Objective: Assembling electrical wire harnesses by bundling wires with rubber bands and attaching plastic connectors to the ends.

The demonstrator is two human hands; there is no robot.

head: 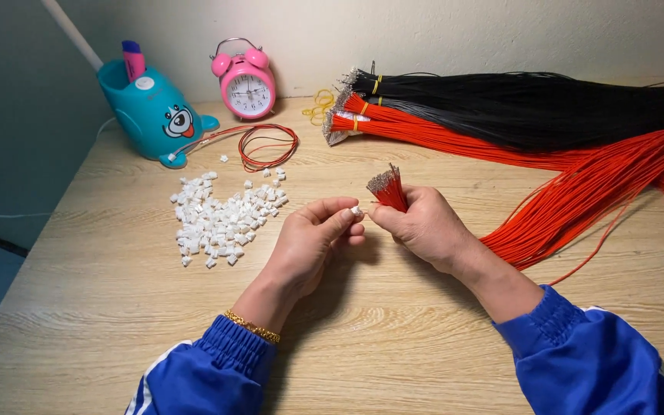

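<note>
My left hand [318,234] pinches a small white plastic connector [356,210] between thumb and forefinger. My right hand [423,224] grips a bundle of red wires [388,189] with metal-tipped ends pointing up, and its fingertips meet the connector. The red wires trail from that hand to the right across the wooden table [393,338]. A pile of white connectors [220,218] lies to the left of my left hand.
Bundles of black wires [532,104] and red wires [439,138] lie at the back right. A coiled red wire [267,146], yellow rubber bands [320,106], a pink alarm clock [247,81] and a teal pen holder [147,107] stand at the back.
</note>
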